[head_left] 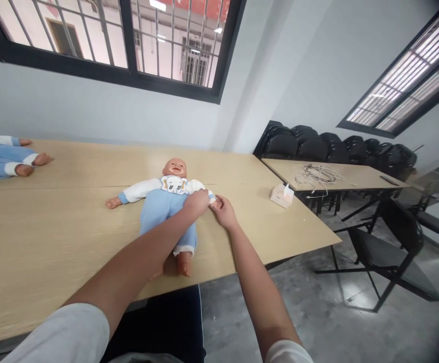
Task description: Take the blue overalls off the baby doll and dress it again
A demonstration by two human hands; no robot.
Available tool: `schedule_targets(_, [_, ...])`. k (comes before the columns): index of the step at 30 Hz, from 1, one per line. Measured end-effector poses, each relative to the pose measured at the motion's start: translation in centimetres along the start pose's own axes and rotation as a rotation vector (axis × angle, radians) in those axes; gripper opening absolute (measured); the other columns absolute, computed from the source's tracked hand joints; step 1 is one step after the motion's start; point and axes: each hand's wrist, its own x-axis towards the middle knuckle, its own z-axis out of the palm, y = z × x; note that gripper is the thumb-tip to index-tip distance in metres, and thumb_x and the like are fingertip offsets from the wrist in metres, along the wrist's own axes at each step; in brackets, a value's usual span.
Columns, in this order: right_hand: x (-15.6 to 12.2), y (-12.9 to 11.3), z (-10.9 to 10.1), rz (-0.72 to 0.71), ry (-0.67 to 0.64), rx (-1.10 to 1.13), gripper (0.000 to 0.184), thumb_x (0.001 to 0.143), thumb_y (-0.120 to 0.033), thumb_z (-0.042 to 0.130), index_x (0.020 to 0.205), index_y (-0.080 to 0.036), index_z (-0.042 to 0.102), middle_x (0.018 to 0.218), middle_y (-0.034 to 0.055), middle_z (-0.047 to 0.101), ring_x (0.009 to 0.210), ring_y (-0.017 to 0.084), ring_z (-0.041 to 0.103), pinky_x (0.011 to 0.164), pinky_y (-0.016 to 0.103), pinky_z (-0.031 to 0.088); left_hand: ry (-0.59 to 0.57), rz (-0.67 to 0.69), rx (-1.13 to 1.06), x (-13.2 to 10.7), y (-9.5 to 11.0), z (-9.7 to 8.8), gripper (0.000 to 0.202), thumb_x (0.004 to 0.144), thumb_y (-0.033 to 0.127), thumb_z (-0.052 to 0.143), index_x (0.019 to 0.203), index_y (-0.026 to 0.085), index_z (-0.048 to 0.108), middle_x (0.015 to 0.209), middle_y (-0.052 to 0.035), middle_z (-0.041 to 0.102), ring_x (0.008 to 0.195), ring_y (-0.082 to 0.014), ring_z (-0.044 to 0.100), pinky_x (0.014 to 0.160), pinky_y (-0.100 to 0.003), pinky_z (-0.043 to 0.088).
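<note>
A baby doll (pixel 174 168) lies on its back on the wooden table (pixel 71 227), head toward the wall. It wears light blue trousers (pixel 154 209) and a white top with an elephant-face bib (pixel 174 185). The doll's arm on the left side is stretched out flat. My left hand (pixel 196 202) reaches across the doll and is closed on the sleeve (pixel 211 195) of its other arm. At that sleeve's cuff, my right hand (pixel 225 213) pinches near the doll's hand. My left forearm covers part of the doll's legs.
A second doll's legs (pixel 3 159) lie at the far left. A tissue box (pixel 281 195) stands near the table's right edge. Tangled cables (pixel 317 174) rest on another table, with stacked black chairs (pixel 310 143) behind. One folding chair (pixel 385 247) stands on the right.
</note>
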Motion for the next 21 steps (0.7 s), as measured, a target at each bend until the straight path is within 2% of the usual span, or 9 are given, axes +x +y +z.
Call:
schedule_targets(3, [0.1,0.0,-0.2,0.037,-0.014,0.096,0.059,0.079,-0.043,0.074,0.130,-0.015,0.062,0.122,0.0145,0.067,0.111,0.026,0.064,0.102,0.044,0.051,0.011,0.061,0.016,-0.5,-0.2,-0.1,0.025,0.104,0.025,0.042,0.117,0.015,0.062,0.118,-0.0154,0.068,0.110,-0.0273,0.068,0.089,-0.036,0.053])
schedule_targets(6, [-0.1,-0.6,0.1,0.125,0.001,0.287,0.061,0.074,-0.039,0.077,0.129,-0.016,0.062,0.118,0.0124,0.068,0.106,0.026,0.064,0.105,0.046,0.049,0.026,0.123,0.025,-1.3,0.4,-0.1,0.025,0.105,0.026,0.042,0.117,0.015,0.062,0.116,-0.0145,0.068,0.110,-0.0269,0.067,0.087,-0.035,0.053])
schedule_targets(10, [-0.7,-1.5,1.0,0.179,0.010,0.476,0.063,0.078,-0.032,0.069,0.138,-0.019,0.053,0.116,0.0092,0.067,0.097,0.021,0.066,0.100,0.044,0.053,0.049,0.198,0.017,-2.3,1.5,0.1,0.027,0.105,0.023,0.039,0.119,0.016,0.062,0.116,-0.0132,0.068,0.109,-0.0248,0.066,0.086,-0.032,0.051])
schedule_targets(14, [-1.2,-2.1,1.2,0.245,-0.029,0.836,0.066,0.074,-0.028,0.075,0.136,-0.028,0.052,0.115,0.0029,0.064,0.101,0.018,0.066,0.101,0.041,0.055,0.077,0.213,-0.004,-2.9,1.4,-0.2,0.028,0.106,0.029,0.039,0.112,0.018,0.065,0.109,-0.0112,0.069,0.102,-0.0239,0.067,0.085,-0.032,0.050])
schedule_targets(16, [-1.3,-2.4,1.0,0.292,-0.042,0.967,0.067,0.070,-0.026,0.080,0.132,-0.030,0.054,0.112,0.0007,0.064,0.101,0.017,0.066,0.101,0.041,0.056,0.107,0.214,-0.015,-2.7,0.7,-0.8,0.028,0.106,0.034,0.042,0.113,0.018,0.065,0.112,-0.0111,0.068,0.107,-0.0250,0.065,0.090,-0.034,0.049])
schedule_targets(18, [-1.2,-2.7,0.7,0.325,-0.013,1.027,0.066,0.071,-0.028,0.083,0.130,-0.030,0.054,0.111,0.0005,0.064,0.104,0.018,0.067,0.101,0.042,0.057,0.154,0.307,-0.022,-2.0,-0.4,-1.7,0.030,0.102,0.038,0.052,0.123,0.019,0.062,0.126,-0.0123,0.065,0.122,-0.0272,0.057,0.102,-0.038,0.045])
schedule_targets(21, [-1.0,-3.1,0.2,0.340,0.062,1.077,0.064,0.074,-0.032,0.085,0.130,-0.028,0.054,0.112,0.0020,0.065,0.110,0.020,0.067,0.102,0.043,0.058,0.146,0.567,0.013,-0.1,-2.2,-3.1,0.061,0.084,0.036,0.078,0.138,0.021,0.053,0.145,-0.0124,0.056,0.138,-0.0294,0.045,0.116,-0.040,0.033])
